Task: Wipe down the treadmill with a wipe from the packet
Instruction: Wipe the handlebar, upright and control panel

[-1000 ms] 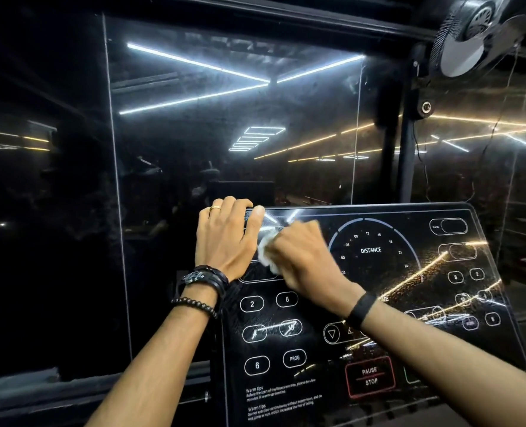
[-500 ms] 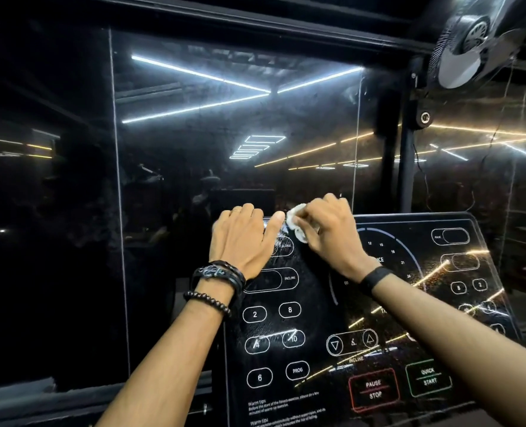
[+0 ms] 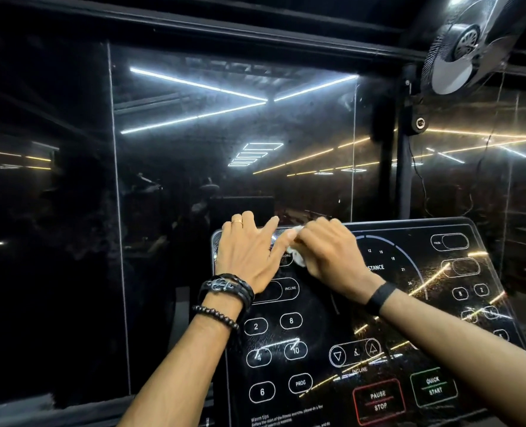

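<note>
The glossy black glass-faced treadmill console, printed with white button outlines, stood tilted up toward the person and filled the lower right of the view; it looked rigid and slick, a surface that would take firm pressure and let a damp cloth slide freely, though its top edge was probably the safest place to brace against. The left hand, with a gold ring and dark bracelets at the wrist, lay flat on the panel's upper left corner with its fingers straight and spread, holding nothing; the right hand, a black band on its wrist, was curled knuckles-up just beside it, fingers bunched round the small crumpled white wipe. The wipe was pressed to the console's upper left, near the left thumb; it seemed light, soft and limp, best held wadded under the fingertips so that it would not slip loose.
</note>
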Demonstrator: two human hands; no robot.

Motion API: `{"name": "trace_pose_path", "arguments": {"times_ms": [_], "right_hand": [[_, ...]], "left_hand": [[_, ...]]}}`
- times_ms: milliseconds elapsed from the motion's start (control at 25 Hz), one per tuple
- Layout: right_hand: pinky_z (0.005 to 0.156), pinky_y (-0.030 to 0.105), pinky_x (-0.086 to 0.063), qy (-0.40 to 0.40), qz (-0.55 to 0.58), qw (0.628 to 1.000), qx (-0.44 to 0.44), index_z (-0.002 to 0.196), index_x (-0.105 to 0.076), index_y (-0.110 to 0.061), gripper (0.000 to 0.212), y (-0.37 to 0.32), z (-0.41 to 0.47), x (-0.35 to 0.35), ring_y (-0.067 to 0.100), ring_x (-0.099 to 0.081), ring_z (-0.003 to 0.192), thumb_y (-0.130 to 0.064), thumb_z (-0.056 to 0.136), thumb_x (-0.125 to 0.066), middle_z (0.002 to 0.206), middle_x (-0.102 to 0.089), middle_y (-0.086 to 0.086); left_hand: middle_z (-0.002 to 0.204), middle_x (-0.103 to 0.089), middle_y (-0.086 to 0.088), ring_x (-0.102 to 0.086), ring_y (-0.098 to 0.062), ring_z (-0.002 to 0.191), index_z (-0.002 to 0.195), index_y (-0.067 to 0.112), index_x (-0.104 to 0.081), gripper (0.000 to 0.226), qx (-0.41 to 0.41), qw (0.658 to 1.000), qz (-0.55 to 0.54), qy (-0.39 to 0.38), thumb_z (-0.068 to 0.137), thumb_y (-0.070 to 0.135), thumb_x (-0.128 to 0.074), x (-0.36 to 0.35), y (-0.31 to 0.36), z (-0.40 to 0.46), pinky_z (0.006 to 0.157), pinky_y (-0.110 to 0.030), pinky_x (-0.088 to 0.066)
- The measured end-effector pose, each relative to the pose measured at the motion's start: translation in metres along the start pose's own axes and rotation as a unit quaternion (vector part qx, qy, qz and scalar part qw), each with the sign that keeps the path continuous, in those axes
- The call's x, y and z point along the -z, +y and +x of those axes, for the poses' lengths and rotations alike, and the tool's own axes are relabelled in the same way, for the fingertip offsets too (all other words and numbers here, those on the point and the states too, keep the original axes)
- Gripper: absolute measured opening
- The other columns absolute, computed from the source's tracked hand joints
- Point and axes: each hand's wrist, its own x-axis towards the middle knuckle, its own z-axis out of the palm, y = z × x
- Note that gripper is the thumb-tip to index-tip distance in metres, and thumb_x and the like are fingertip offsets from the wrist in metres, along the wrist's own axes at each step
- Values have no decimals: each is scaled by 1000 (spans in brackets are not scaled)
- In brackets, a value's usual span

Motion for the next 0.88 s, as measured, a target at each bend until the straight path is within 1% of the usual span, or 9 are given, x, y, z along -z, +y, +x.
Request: {"name": "trace_pose_path", "arguments": {"times_ms": [80,200,240,360,480,520,640,800,880], "right_hand": [[60,39,-37,32,6,996,-84,77,-60,-11,16,8,4,3,26,-49,66,-16,91,-67,72,-53,3],[57,38,-35,16,-9,1000,-11,77,-59,-9,15,3,-7,-3,25,-46,63,-11,90,-67,71,-50,5],[57,37,-35,12,-12,1000,-2,76,-59,-9,16,4,-7,-2,25,-46,62,-12,90,-68,71,-50,5],[58,39,-41,43,9,994,-103,78,-60,-9,17,11,-3,2,25,-50,64,-14,93,-64,72,-53,4],[55,39,-43,17,87,996,-31,79,-60,-5,18,11,-14,-3,23,-47,63,-12,96,-61,74,-51,5],[56,39,-45,17,117,992,-36,82,-63,-5,16,15,-17,-2,21,-48,64,-12,96,-63,75,-53,4],[59,41,-47,47,144,978,-144,86,-67,-7,8,14,-17,1,16,-49,67,-11,92,-70,76,-54,-1],[60,33,-42,2,166,986,-24,80,-65,-5,12,-2,-26,0,18,-47,66,-7,90,-72,73,-51,0],[60,37,-45,37,148,985,-77,78,-65,-7,13,0,-20,7,19,-47,65,-8,89,-72,71,-52,-1]], "left_hand": [[105,-53,-9,-48,-29,98,125,29,-60,92,8,1000,5,5,86,71,12,1,2,2,89,-41,-37],[105,-53,-7,-48,-28,97,119,25,-61,93,9,1000,3,6,86,72,13,-1,3,1,90,-41,-37],[105,-53,-6,-48,-27,97,120,24,-60,93,3,1000,-2,4,86,71,13,-2,3,1,95,-42,-36],[106,-56,-1,-50,-24,104,119,20,-58,91,-14,999,-30,0,89,70,11,-6,6,-1,113,-45,-27],[105,-57,0,-49,-24,100,113,18,-56,86,-14,1000,-24,13,91,70,8,-9,11,-2,104,-43,-32],[103,-56,-1,-48,-24,96,111,18,-55,84,-11,1000,-18,13,92,71,8,-9,12,-3,100,-43,-34],[99,-54,-2,-45,-25,91,106,18,-55,83,-4,1000,-15,16,92,70,8,-8,14,-4,96,-44,-35],[99,-54,-4,-46,-27,92,106,17,-56,79,-4,1000,-16,25,94,68,2,-11,13,-4,97,-45,-35],[97,-54,-4,-46,-27,92,105,16,-56,77,0,999,-18,30,96,67,1,-11,13,-4,97,-45,-35]]}}
